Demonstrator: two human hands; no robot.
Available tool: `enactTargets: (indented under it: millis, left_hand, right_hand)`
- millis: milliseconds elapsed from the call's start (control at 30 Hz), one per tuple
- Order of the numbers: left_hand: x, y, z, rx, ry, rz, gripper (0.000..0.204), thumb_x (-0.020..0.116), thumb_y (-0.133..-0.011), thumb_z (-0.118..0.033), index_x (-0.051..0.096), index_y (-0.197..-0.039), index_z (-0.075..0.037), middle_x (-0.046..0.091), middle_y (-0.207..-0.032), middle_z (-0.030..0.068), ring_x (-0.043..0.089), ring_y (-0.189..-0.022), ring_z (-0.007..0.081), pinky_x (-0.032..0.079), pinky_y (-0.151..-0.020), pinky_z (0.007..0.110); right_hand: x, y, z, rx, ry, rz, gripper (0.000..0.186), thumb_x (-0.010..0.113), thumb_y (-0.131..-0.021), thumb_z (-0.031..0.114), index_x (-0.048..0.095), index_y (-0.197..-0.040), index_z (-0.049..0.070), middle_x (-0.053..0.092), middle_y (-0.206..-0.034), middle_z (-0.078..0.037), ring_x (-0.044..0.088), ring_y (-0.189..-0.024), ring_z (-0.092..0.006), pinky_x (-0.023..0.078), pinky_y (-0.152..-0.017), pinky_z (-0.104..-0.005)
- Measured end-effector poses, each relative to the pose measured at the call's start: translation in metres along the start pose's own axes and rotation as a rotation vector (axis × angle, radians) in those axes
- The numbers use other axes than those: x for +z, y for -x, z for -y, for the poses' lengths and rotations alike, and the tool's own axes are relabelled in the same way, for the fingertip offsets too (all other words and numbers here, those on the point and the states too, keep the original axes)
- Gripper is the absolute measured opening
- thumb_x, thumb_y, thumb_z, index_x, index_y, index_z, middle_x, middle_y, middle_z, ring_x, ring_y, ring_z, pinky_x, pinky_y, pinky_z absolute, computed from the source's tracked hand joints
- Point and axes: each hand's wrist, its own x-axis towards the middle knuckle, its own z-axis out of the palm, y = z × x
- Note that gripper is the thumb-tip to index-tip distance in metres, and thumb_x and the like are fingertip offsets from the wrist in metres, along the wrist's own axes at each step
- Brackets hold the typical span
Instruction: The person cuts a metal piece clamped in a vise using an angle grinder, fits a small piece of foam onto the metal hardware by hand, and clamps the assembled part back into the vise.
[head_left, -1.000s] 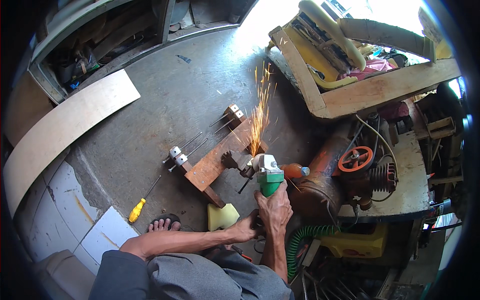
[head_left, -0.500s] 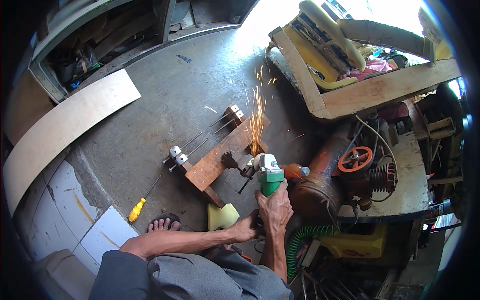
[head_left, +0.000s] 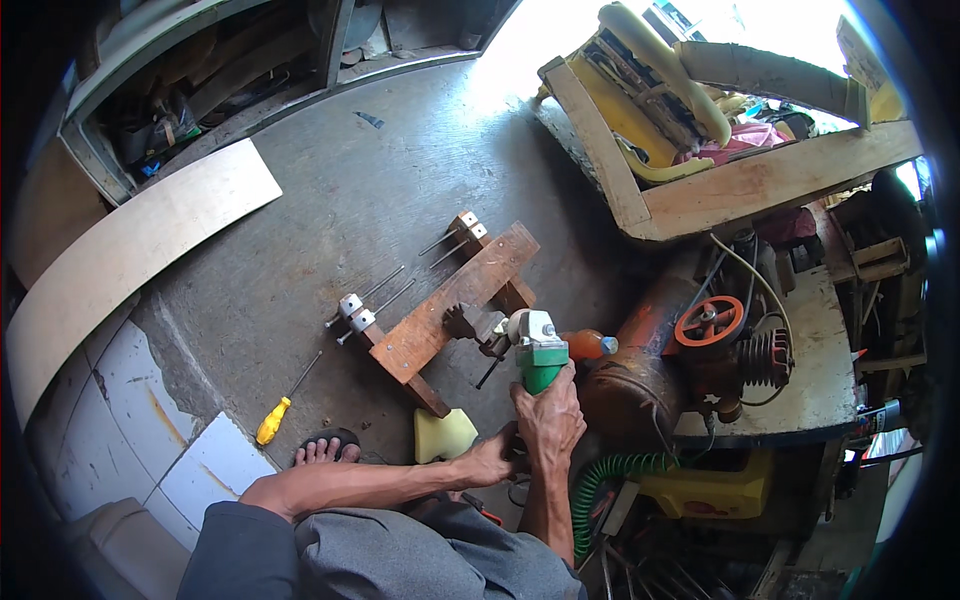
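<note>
My right hand (head_left: 548, 420) grips an angle grinder (head_left: 543, 355) with a green body and pale metal head. Lower down, my left hand (head_left: 490, 452) is closed on the grinder's dark rear part, partly hidden. The grinder's head sits against a dark bench vise (head_left: 470, 322); any piece clamped there is unclear. The vise is mounted on a wooden stand (head_left: 420, 340), flanked by metal blocks with long rods (head_left: 360, 315). An orange bottle (head_left: 585, 342) lies just right of the head.
A screwdriver (head_left: 272, 420) lies on the floor near my foot (head_left: 325, 450). A curved board (head_left: 130, 230) is left; a rusty compressor (head_left: 625, 390) and green coiled hose (head_left: 610, 470) are right. A wooden frame (head_left: 760, 175) sits upper right, beside shelving (head_left: 330, 30).
The sparks that sprayed upward from the grinder earlier are no longer visible. My hands and the grinder show no clear movement.
</note>
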Motion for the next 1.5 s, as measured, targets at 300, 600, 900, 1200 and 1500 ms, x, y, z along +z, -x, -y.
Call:
enactTargets:
  millis: [300,600,900,1200,1500]
  left_hand:
    - [0.001,0.002,-0.007,-0.046,-0.025,-0.001,0.067,0.071,-0.094,-0.028,0.035,-0.144,0.000,0.061,-0.129,0.0209,0.063,-0.113,0.0277,0.053,-0.093,0.039]
    - [0.000,0.004,-0.008,-0.007,-0.007,-0.007,0.069,0.072,-0.094,-0.029,0.035,-0.143,0.001,0.061,-0.129,0.0220,0.062,-0.115,0.0287,0.053,-0.095,0.040]
    - [0.007,0.044,0.002,0.346,-0.667,-0.130,0.095,0.071,-0.093,-0.030,0.009,-0.156,0.007,0.033,-0.151,0.0354,0.051,-0.128,0.0484,0.038,-0.113,0.049]
    - [-0.011,0.054,-0.017,0.751,-1.158,-0.087,0.080,0.067,-0.083,0.000,0.034,-0.156,-0.008,0.041,-0.144,0.0365,0.067,-0.105,0.0467,0.059,-0.088,0.042]
    - [-0.019,0.059,-0.062,1.023,-1.345,-0.055,0.052,0.079,-0.076,-0.011,0.070,-0.127,-0.009,0.050,-0.141,0.0295,0.072,-0.103,0.0347,0.061,-0.087,0.037]
  right_hand:
    - [0.000,0.002,-0.003,-0.028,-0.010,-0.008,0.081,0.074,-0.079,0.035,0.039,-0.144,0.003,0.066,-0.110,-0.027,0.069,-0.091,-0.0489,0.056,-0.080,-0.0564]
    - [-0.001,0.003,0.002,-0.003,-0.028,0.008,0.078,0.076,-0.078,0.035,0.042,-0.141,0.004,0.066,-0.111,-0.026,0.068,-0.097,-0.0485,0.054,-0.083,-0.0567]
    - [0.013,0.002,-0.054,0.249,-0.953,0.059,0.056,0.081,-0.082,0.033,0.056,-0.122,0.003,0.068,-0.096,-0.011,0.070,-0.090,-0.0275,0.055,-0.078,-0.0396]
    - [0.020,0.021,-0.064,0.445,-1.759,0.108,0.041,0.072,-0.090,0.036,0.061,-0.103,-0.002,0.067,-0.087,-0.012,0.071,-0.069,-0.0232,0.061,-0.061,-0.0353]
    - [0.025,0.027,-0.048,0.494,-2.097,0.229,0.037,0.070,-0.091,0.035,0.064,-0.100,0.000,0.068,-0.087,-0.012,0.071,-0.072,-0.0232,0.062,-0.063,-0.0365]
